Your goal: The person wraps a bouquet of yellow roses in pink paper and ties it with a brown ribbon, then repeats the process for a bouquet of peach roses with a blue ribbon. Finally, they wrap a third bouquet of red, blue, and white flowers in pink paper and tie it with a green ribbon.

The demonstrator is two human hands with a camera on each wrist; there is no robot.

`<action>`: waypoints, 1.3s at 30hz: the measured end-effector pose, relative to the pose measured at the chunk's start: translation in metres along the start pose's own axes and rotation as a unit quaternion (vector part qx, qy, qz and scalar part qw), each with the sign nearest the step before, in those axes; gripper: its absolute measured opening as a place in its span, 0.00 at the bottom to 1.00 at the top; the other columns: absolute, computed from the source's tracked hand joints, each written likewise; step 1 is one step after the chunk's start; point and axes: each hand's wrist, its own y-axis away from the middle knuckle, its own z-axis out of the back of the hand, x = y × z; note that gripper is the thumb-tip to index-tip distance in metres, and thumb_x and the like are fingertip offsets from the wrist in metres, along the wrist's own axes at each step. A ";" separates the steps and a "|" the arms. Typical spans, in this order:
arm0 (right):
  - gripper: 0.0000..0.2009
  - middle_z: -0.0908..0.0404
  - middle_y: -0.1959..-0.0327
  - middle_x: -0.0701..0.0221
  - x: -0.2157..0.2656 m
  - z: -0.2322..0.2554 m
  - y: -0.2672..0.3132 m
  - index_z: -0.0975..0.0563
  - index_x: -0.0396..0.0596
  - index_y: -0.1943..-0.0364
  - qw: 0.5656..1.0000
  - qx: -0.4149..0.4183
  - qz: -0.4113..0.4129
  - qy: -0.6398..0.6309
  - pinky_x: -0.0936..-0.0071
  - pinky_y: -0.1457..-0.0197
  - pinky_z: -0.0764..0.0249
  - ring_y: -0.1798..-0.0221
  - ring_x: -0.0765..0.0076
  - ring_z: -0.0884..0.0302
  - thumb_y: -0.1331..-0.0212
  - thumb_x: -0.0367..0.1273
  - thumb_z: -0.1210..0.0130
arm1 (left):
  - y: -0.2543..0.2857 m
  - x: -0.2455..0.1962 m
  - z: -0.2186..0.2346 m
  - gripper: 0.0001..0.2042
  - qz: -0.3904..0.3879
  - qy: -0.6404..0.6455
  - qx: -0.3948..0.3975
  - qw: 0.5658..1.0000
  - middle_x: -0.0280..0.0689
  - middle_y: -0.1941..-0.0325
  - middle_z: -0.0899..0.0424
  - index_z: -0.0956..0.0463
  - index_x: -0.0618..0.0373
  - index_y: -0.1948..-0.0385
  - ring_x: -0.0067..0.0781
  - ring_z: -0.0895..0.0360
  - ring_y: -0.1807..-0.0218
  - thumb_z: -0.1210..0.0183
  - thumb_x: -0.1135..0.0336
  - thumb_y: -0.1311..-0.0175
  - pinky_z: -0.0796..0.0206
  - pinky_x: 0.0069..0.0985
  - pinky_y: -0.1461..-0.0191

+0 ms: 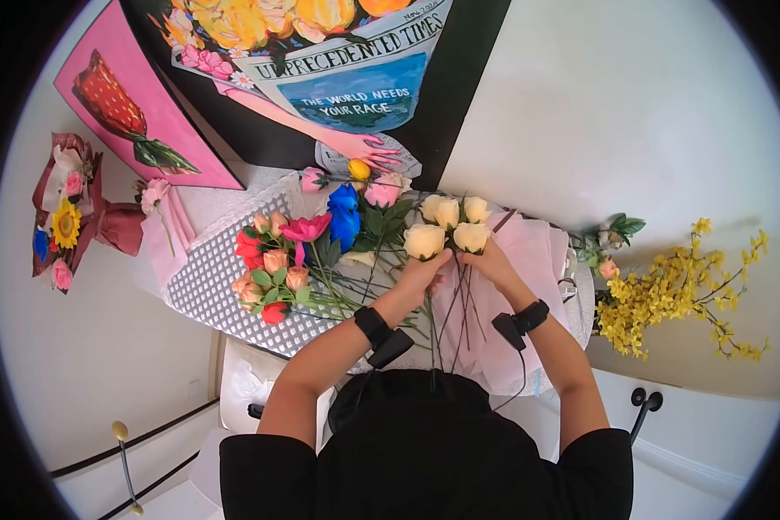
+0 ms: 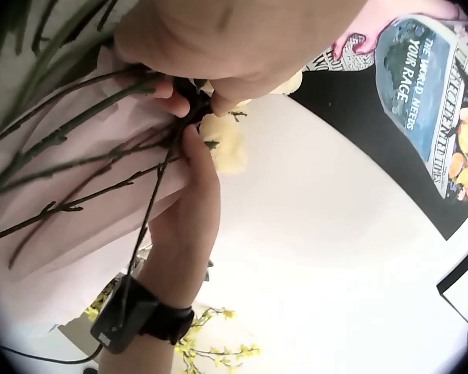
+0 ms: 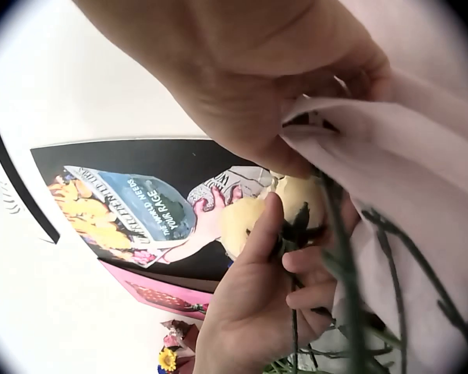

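Several cream roses (image 1: 425, 242) stand bunched above both hands, their long dark stems (image 1: 462, 312) hanging toward the person's body. My left hand (image 1: 419, 276) grips rose stems just under the blooms; in the right wrist view, its thumb and fingers (image 3: 255, 312) curl around a stem below a cream bloom (image 3: 242, 222). Close beside it, my right hand (image 1: 491, 263) pinches a stem right under another cream rose (image 1: 472, 237). The left wrist view shows both sets of fingertips nearly meeting at the stems, with the blooms partly hidden behind the hands.
Pink wrapping paper (image 1: 529, 260) lies under and right of the stems. Left of the hands are blue roses (image 1: 344, 217), peach roses (image 1: 276, 261) and a magenta flower (image 1: 306, 229). Paintings (image 1: 347, 95) lean at the back. Yellow blossom branches (image 1: 641, 303) stand at right.
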 end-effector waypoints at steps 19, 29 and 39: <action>0.21 0.25 0.57 0.73 0.022 0.006 -0.001 0.32 0.41 0.50 0.977 -0.016 -0.044 -0.209 0.76 0.52 0.32 0.56 0.75 0.29 0.52 0.23 0.44 | -0.041 -0.005 -0.003 0.14 -0.058 0.134 0.032 0.989 0.33 0.60 0.25 0.33 0.55 0.55 0.27 0.25 0.61 0.45 0.73 0.44 0.30 0.24 0.62; 0.16 0.25 0.59 0.70 0.034 0.004 -0.009 0.33 0.45 0.51 0.899 -0.012 -0.121 -0.421 0.71 0.57 0.28 0.58 0.71 0.26 0.43 0.27 0.47 | -0.015 -0.008 -0.025 0.16 -0.230 0.102 0.032 0.967 0.35 0.61 0.24 0.32 0.60 0.55 0.25 0.24 0.62 0.49 0.80 0.47 0.31 0.22 0.61; 0.16 0.24 0.60 0.71 0.082 -0.007 0.006 0.29 0.41 0.53 0.945 -0.109 0.048 -0.304 0.76 0.60 0.28 0.59 0.77 0.27 0.48 0.25 0.43 | 0.015 -0.035 -0.023 0.13 -0.220 0.091 0.052 0.970 0.33 0.61 0.24 0.32 0.59 0.56 0.22 0.26 0.63 0.44 0.74 0.43 0.32 0.20 0.63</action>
